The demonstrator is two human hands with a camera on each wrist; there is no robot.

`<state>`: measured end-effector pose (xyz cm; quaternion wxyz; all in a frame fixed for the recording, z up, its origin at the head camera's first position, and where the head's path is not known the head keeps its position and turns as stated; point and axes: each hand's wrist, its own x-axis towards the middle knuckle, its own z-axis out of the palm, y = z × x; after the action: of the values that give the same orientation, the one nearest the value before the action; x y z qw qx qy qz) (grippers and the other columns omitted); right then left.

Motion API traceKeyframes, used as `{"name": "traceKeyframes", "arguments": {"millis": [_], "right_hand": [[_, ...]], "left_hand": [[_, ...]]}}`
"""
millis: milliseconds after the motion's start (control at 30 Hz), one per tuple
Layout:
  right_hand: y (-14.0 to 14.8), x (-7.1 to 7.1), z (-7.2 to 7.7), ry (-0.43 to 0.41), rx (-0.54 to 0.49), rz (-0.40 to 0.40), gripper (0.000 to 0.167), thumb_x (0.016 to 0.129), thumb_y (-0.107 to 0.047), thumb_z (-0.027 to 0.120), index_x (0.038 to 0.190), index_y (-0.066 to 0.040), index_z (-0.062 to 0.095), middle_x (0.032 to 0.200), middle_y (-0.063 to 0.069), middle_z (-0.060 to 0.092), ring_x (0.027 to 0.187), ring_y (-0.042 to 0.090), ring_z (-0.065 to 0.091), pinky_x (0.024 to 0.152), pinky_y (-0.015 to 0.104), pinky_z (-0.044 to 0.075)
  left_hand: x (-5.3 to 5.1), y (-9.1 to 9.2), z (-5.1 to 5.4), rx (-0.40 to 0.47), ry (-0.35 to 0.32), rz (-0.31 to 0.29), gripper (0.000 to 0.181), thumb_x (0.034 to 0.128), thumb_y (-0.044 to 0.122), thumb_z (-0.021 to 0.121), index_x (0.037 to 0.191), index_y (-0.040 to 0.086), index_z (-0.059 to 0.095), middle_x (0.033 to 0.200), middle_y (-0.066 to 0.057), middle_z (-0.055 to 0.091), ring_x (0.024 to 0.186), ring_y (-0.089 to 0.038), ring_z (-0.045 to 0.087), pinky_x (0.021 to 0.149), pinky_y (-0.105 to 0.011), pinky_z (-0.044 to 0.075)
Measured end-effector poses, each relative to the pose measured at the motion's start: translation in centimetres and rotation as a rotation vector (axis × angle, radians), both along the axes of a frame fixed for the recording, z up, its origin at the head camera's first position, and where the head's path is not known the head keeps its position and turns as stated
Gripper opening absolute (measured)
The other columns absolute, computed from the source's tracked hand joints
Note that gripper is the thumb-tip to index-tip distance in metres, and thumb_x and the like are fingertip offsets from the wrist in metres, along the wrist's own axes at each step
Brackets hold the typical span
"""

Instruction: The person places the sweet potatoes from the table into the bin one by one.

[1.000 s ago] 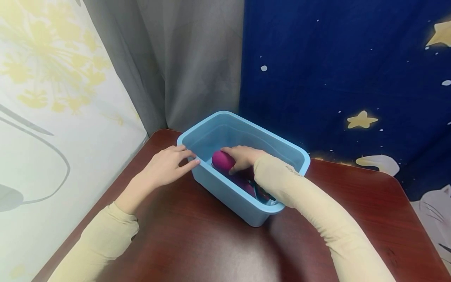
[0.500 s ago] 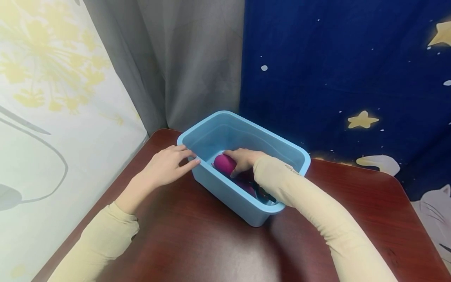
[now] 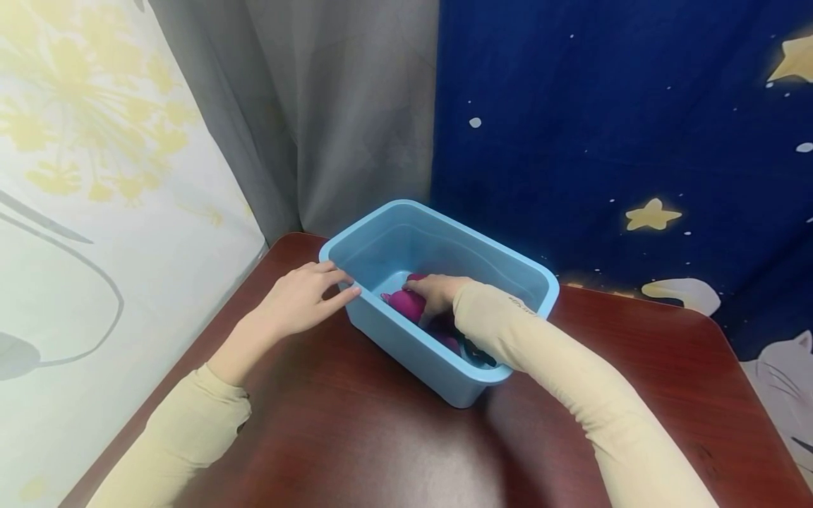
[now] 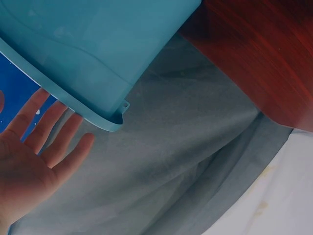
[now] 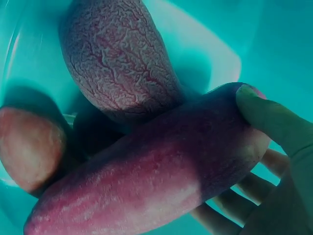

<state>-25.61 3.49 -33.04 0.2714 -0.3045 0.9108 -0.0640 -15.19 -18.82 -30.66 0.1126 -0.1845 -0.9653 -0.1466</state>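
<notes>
My right hand [image 3: 440, 288] reaches down into a light blue plastic bin [image 3: 489, 243]. It grips one end of a long magenta, sweet-potato-shaped vegetable [image 5: 137, 171], with the thumb on top and the fingers beneath in the right wrist view. Beside it lies a plump vegetable with a netted, wrinkled skin [image 5: 120, 54]. A smaller rounded reddish piece [image 5: 29, 147] sits to the left. Part of the contents is hidden by my right hand and sleeve. My left hand [image 3: 305, 296] touches the bin's near left rim with loosely extended fingers.
The bin stands on a dark red-brown wooden table [image 3: 356, 437]. Behind it hang a grey curtain [image 3: 368, 113] and a blue star-patterned curtain [image 3: 546, 169]. A pale patterned surface [image 3: 127, 268] borders the table's left side. Something dark [image 3: 478, 353] lies in the bin's near right corner.
My right hand has sunk slightly deeper into the bin and drawn the magenta vegetable down and to the right. Another magenta bit shows behind my fingers. My left hand has stayed on the rim.
</notes>
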Motion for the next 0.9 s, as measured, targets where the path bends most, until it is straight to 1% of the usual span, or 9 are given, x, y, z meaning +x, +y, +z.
{"name": "traceKeyframes", "arguments": {"millis": [167,233,467,667,900], "right_hand": [[-0.1,0.1,0.0,-0.022,-0.009,-0.021,0.076,0.071,-0.022,0.074,0.135,-0.032,0.034,0.126,0.002,0.043,0.113,0.024,0.037,0.09,0.049,0.032],[-0.1,0.0,0.0,-0.014,-0.008,-0.018,0.074,0.072,-0.023,0.073,0.135,-0.032,0.035,0.126,0.002,0.043,0.113,0.023,0.038,0.09,0.049,0.032],[-0.3,-0.3,0.5,0.046,-0.024,0.031,0.066,0.075,-0.025,0.07,0.133,-0.028,0.039,0.126,0.002,0.046,0.114,0.02,0.039,0.093,0.046,0.03],[-0.3,-0.3,1.6,0.113,-0.05,0.126,0.062,0.078,-0.027,0.067,0.133,-0.021,0.04,0.116,0.001,0.052,0.109,0.017,0.044,0.092,0.039,0.033],[0.1,0.1,3.3,0.154,-0.064,0.161,0.062,0.08,-0.029,0.065,0.134,-0.02,0.038,0.127,0.003,0.045,0.118,0.021,0.037,0.095,0.04,0.03]], "left_hand": [[0.0,0.0,-0.1,-0.005,-0.002,0.001,0.036,0.0857,0.041,0.053,0.102,0.011,0.065,0.099,-0.006,0.061,0.094,-0.027,0.053,0.074,-0.045,0.045],[0.0,0.0,-0.1,-0.005,-0.003,0.0,0.036,0.086,0.041,0.052,0.103,0.011,0.065,0.099,-0.007,0.061,0.094,-0.027,0.054,0.074,-0.046,0.045],[0.0,0.1,0.1,-0.006,-0.003,0.005,0.037,0.0855,0.042,0.053,0.103,0.012,0.065,0.099,-0.006,0.06,0.094,-0.026,0.053,0.073,-0.046,0.045],[0.1,0.1,0.1,-0.01,0.002,0.003,0.037,0.0853,0.042,0.052,0.103,0.012,0.065,0.098,-0.005,0.06,0.092,-0.026,0.054,0.073,-0.045,0.045],[0.1,0.0,-0.1,-0.013,0.003,-0.002,0.038,0.0853,0.042,0.052,0.103,0.011,0.064,0.099,-0.007,0.06,0.094,-0.027,0.054,0.074,-0.047,0.045]]}}
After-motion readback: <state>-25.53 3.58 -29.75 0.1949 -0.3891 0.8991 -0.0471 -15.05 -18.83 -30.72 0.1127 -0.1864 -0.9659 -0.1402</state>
